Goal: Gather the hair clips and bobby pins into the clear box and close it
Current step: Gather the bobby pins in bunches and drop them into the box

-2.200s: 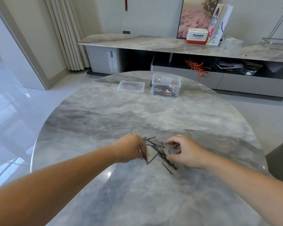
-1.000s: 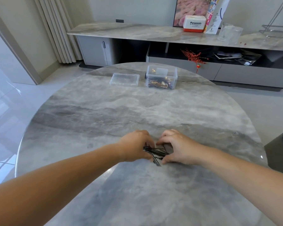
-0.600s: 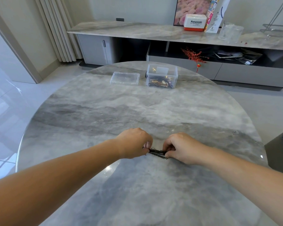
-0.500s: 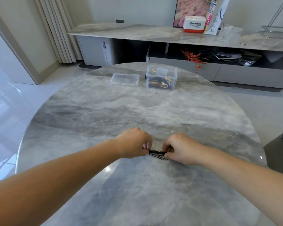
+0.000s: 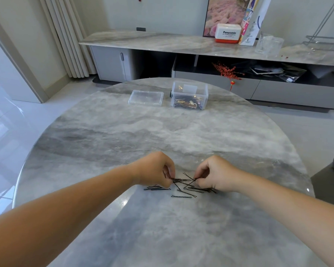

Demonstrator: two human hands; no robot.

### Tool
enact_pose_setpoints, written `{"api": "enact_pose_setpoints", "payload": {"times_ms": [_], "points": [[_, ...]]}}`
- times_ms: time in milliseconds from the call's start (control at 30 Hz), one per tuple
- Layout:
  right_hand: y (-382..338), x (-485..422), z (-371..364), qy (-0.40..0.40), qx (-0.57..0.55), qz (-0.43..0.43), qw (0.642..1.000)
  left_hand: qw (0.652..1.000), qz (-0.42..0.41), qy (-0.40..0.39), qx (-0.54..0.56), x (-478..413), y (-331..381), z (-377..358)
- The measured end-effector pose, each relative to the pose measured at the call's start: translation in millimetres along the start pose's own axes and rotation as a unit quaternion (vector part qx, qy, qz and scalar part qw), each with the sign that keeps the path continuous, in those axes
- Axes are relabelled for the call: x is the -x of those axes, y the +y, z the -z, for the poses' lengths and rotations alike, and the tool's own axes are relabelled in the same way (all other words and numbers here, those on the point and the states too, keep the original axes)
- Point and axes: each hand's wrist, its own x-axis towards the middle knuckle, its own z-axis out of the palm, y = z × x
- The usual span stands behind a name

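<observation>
A round grey marble table (image 5: 104,135) is being occupied by dark bobby pins (image 5: 183,189) scattered near the front, and, at the far edge, a clear lid (image 5: 146,97) lying left of an open clear box (image 5: 189,97).

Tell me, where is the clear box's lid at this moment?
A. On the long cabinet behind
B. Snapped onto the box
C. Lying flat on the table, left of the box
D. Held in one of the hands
C: the lid lies flat on the table just left of the open clear box, while the left hand and right hand are busy with the bobby pins.
</observation>
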Motion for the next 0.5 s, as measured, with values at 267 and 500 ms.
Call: {"api": "enact_pose_setpoints", "payload": {"times_ms": [267, 500], "points": [[-11.9, -4.8, 22.8, -0.001, -0.377, -0.098, 0.921, 0.965, 0.070, 0.064, 0.244, -10.9, -2.5, 32.7], [-19.7, -37.0, 50.5, 0.023, -0.465, -0.099, 0.880, 0.926, 0.104, 0.073, 0.354, -34.2, -9.0, 47.8]]}}
